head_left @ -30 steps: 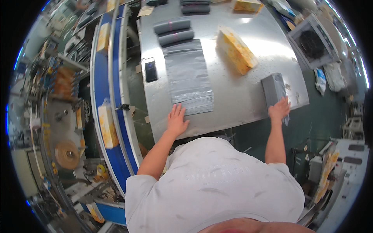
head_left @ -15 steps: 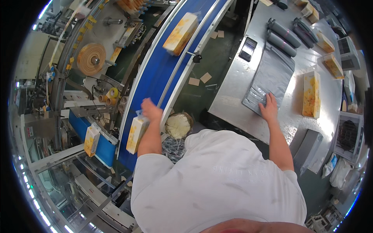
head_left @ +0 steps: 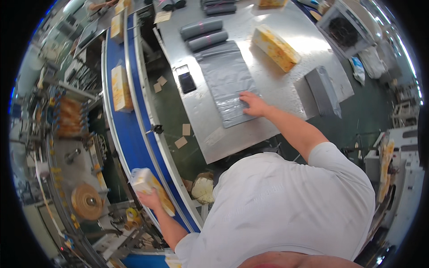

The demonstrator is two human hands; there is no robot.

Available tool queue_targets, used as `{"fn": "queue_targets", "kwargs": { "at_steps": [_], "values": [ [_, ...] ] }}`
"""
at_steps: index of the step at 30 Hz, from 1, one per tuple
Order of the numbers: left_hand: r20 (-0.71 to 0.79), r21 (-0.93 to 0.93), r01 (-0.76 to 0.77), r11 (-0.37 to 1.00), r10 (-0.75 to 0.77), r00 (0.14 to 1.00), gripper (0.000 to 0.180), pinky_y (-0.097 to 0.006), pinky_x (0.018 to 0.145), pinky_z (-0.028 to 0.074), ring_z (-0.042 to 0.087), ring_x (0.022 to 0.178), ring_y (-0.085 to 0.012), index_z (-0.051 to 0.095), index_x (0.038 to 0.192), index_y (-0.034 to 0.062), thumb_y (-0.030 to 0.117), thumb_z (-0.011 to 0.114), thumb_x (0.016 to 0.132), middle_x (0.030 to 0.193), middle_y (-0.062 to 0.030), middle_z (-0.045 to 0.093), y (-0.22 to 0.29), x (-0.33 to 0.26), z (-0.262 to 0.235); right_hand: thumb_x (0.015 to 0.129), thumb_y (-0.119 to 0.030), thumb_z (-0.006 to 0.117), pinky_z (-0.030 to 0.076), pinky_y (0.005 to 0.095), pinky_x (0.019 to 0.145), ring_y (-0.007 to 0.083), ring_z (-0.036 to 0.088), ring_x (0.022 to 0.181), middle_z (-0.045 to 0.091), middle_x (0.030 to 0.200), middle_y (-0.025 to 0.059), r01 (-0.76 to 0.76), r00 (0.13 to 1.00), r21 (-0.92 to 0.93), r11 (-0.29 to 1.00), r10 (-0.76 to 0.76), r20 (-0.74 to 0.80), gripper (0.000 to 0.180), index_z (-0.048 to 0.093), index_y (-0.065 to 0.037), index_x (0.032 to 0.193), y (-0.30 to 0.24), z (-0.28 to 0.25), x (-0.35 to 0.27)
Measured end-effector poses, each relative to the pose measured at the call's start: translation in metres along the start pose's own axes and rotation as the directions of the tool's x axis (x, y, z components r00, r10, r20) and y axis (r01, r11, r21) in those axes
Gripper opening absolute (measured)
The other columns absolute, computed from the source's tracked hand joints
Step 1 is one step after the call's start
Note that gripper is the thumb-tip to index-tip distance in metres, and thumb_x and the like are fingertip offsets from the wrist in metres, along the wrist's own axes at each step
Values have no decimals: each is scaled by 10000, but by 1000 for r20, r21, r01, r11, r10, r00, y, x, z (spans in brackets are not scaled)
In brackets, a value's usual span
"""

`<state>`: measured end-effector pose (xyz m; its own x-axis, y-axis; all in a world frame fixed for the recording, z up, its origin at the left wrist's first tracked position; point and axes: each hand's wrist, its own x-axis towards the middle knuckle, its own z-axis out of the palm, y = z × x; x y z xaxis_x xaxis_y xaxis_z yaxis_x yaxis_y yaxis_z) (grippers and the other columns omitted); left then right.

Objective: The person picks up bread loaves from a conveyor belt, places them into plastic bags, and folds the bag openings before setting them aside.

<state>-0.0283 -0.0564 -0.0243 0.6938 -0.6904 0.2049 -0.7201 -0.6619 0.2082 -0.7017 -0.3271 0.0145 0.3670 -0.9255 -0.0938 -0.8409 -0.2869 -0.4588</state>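
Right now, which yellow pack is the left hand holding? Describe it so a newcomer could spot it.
Follow the curved blue conveyor belt down to its near end. The yellow pack there sits tilted in the left hand; the other pack further up the belt lies flat and untouched.

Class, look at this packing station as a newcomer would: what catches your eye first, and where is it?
The curved blue conveyor belt sweeps down the left side, where the left hand grips a yellow-and-white pack. On the steel table at the upper right, the right hand presses on a flat grey plastic bag, with another yellow pack lying beyond it.
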Motion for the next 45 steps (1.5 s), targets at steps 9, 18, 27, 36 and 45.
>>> {"fn": "queue_targets", "kwargs": {
  "at_steps": [9, 18, 27, 36, 45],
  "values": [
    [284, -944, 134, 301, 536, 795, 526, -374, 966, 547, 682, 1063, -213, 619, 1349, -23, 104, 798, 870, 1217, -111, 711, 377, 30, -91, 954, -335, 766, 405, 446, 1205, 380, 487, 1436, 510, 1550, 200, -14, 968, 611, 792, 164, -190, 679, 509, -50, 1514, -26, -14, -63],
    [403, -913, 274, 301, 568, 717, 834, -342, 995, 519, 630, 1112, -197, 371, 1598, -25, 55, 822, 900, 1400, -140, 571, 548, -134, 74, 915, -298, 766, 475, 464, 1083, 387, 580, 1289, 633, 1394, 164, -211, 949, 614, 761, 309, -56, 537, 625, -82, 1386, 8, -27, -75],
    [279, -743, -551, 379, 925, 259, 477, -434, 997, 485, 604, 1190, -353, 699, 1311, 69, 103, 784, 843, 1365, -201, 618, 576, -94, 51, 913, -188, 615, 250, 548, 1239, 364, 310, 1530, 414, 1650, 43, 0, 989, -48, 999, -7, -147, 618, 533, -129, 1523, 63, -50, -19],
    [289, -670, -372, 642, 687, 666, 659, -528, 1199, 342, 374, 1436, -478, 587, 1301, -95, 391, 798, 911, 1658, -333, 241, 595, -141, 51, 872, -113, 607, 314, 517, 1205, 359, 426, 1417, 468, 1595, 66, 222, 959, 105, 969, -198, -201, 690, 478, -108, 1549, 53, -74, -63],
    [444, -895, 313, 318, 570, 691, 506, -455, 969, 511, 667, 1025, -365, 562, 1333, -69, 316, 672, 1022, 1159, -203, 668, 541, -161, 50, 909, -266, 668, 458, 477, 987, 316, 567, 1125, 685, 1054, 50, -126, 956, 13, 992, 125, -265, 177, 770, -122, 920, 86, -41, -23]
  ]
}}
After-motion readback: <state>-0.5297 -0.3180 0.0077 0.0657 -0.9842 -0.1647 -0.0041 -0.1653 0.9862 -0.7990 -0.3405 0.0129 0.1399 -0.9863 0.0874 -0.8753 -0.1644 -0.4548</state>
